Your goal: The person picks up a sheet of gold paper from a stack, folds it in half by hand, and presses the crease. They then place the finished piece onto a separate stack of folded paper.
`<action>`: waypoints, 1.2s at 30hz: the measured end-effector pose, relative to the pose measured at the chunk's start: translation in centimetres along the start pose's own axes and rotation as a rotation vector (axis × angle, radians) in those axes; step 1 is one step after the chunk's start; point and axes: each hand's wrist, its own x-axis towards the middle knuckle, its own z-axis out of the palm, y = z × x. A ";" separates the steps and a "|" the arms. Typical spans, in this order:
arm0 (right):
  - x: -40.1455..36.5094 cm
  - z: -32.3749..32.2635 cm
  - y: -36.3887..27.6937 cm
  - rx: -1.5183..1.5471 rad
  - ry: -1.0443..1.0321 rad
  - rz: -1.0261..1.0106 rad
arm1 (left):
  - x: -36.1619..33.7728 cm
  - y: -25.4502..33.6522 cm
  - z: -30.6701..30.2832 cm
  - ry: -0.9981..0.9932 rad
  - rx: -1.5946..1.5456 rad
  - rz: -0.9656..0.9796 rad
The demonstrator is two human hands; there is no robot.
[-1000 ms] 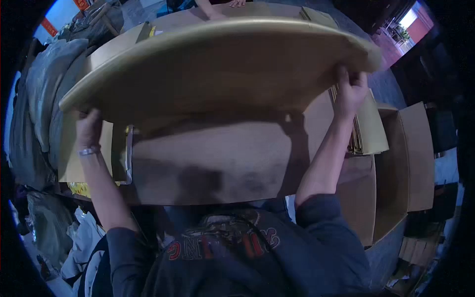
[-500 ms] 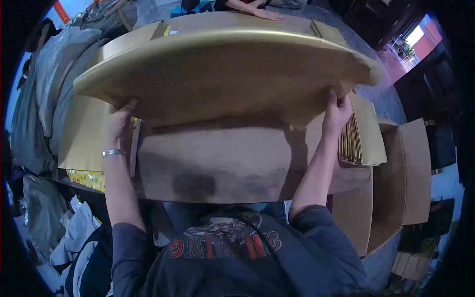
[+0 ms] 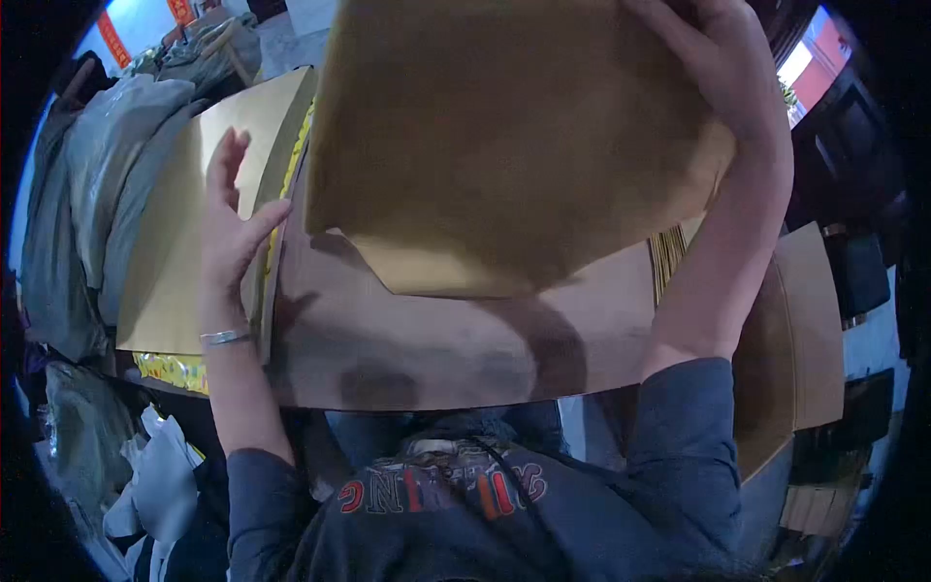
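A large brown paper sheet [image 3: 514, 145] hangs raised and tilted above the table, and its top runs out of view. My right hand [image 3: 713, 48] grips it at the upper right edge; some of those fingers are cut off or hidden. My left hand [image 3: 238, 209] is off the sheet, fingers spread and thumb apart, holding nothing. It hovers over the inner edge of a stack of tan sheets [image 3: 170, 272], under which yellow patterned paper [image 3: 170, 371] shows. A silver bracelet [image 3: 225, 338] circles the left wrist.
Folded brown paper [image 3: 667, 260] is stacked at the table's right, partly behind my forearm. An open cardboard box [image 3: 815, 320] stands beyond it. Grey plastic-covered bundles [image 3: 126, 165] line the left side. The cardboard-like tabletop [image 3: 436, 354] ends just before my body.
My left hand has let go of the sheet and opened. My right hand has moved up and right, lifting the sheet, which now hangs flatter and hides the far side of the table.
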 end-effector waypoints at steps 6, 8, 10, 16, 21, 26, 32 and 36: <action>0.4 0.3 -1.9 -0.100 -0.094 -0.045 | 3.6 4.2 5.5 -0.170 -0.345 -0.030; 0.4 -0.2 -2.1 -0.106 -0.102 -0.055 | 4.2 5.1 6.1 -0.156 -0.376 -0.041; 0.5 -0.9 -1.8 -0.107 -0.097 -0.065 | 4.6 6.9 6.6 -0.120 -0.408 -0.079; -0.4 -3.5 1.7 -0.009 0.113 -0.102 | 10.9 11.0 4.3 -0.280 -0.237 0.236; -8.5 -3.5 10.7 0.274 0.747 -0.189 | 12.9 14.3 0.8 -0.531 -0.345 0.303; -19.5 7.6 17.7 0.782 0.796 0.362 | 10.8 16.9 2.5 -0.471 -0.194 0.503; -19.4 12.5 11.4 0.615 0.581 0.387 | 11.0 16.0 0.4 -0.514 -0.242 0.314; -14.4 12.1 9.2 0.806 0.772 0.279 | 12.4 11.6 -2.0 -0.412 -0.338 0.219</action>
